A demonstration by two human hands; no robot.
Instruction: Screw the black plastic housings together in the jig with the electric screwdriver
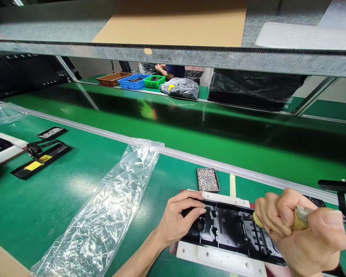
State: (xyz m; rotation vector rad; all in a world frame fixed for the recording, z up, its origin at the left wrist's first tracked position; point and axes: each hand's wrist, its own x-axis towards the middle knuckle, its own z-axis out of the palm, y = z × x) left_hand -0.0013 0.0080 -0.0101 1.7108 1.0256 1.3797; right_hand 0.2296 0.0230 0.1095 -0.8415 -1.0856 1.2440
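A long black plastic panel (226, 227) with moulded ribs and holes lies in a white fixture (219, 258) before me. My left hand (180, 215) rests over the panel's left end, thumb and fingers curled on it around a small black fitting (201, 223). Above the panel's right part, my right hand (296, 227) is closed in a fist around the yellow handle (301, 218) of what looks like a screwdriver. A thin dark shaft points left from the fist; where its tip touches is unclear. Beyond the fixture sits a small black tray (208, 180) of tiny metal screws.
A clear plastic bag (103, 207) stretches across the green bench (150, 231). On the left are a black bracket assembly (42, 159) and another screw tray (52, 132). A metal shelf edge (173, 57) crosses overhead. Coloured bins (134, 85) and a person's arm (163, 71) appear behind.
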